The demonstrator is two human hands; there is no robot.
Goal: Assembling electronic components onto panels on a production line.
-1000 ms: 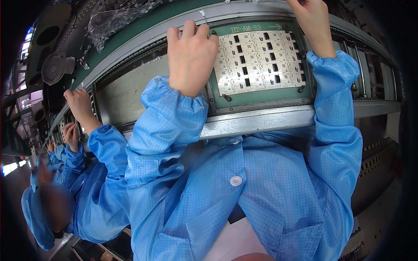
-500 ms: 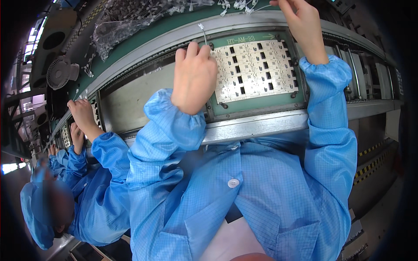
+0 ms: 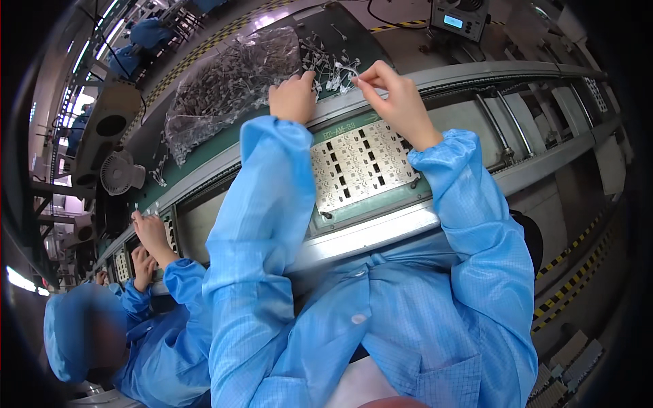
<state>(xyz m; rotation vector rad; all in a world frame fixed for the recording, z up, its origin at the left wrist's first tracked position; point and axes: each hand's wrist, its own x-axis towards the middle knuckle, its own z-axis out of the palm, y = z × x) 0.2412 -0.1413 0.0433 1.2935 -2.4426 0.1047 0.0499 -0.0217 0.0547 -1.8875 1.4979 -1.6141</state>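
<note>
My right hand [image 3: 398, 105] pinches a short white connector wire [image 3: 351, 69] between thumb and fingertips, above the far rail. My left hand [image 3: 293, 99] reaches to the near edge of a loose heap of white connector wires [image 3: 333, 76]. Its fingers are curled forward, and what they hold, if anything, is hidden. Below both hands lies a panel of white circuit boards [image 3: 354, 163] with rows of black parts, set in a green carrier [image 3: 367, 207]. My right wrist and sleeve cover part of the carrier's right side.
A clear plastic bag [image 3: 228, 81] full of wires lies left of my hands. Metal rails [image 3: 381, 231] edge the line, with rollers [image 3: 496, 126] to the right. A small fan [image 3: 122, 172] stands at left, near a co-worker's hands [image 3: 155, 238]. A display box [image 3: 459, 20] stands far back.
The view has tilted farther out. My left hand has gone from the panel's left edge, where a white-tipped wire stood up by its fingers, to the heap. My right hand is now nearer the left.
</note>
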